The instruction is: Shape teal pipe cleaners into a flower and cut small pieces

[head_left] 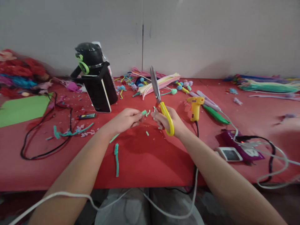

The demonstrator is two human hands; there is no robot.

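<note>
My left hand [127,120] is closed, pinching a short bit of green pipe cleaner [143,112] between thumb and fingertips. Across from it, my right hand [167,120] is closed around yellow-handled scissors [167,117], whose metal blades point up and away from me, looking nearly together. Small cut green pieces [147,133] lie on the red table below and between the hands. Nearer me on the left lies a green pipe cleaner with a coiled top [116,160]. Another bent green pipe cleaner [76,133] rests farther left.
A black bottle [90,51] and a phone [98,95] in a stand rise at back left. Pipe cleaner bundles [161,84] lie at the back. A yellow glue gun [196,107], a purple power bank-like packet [248,150] and cables are on the right. A white cable [63,194] crosses my lap.
</note>
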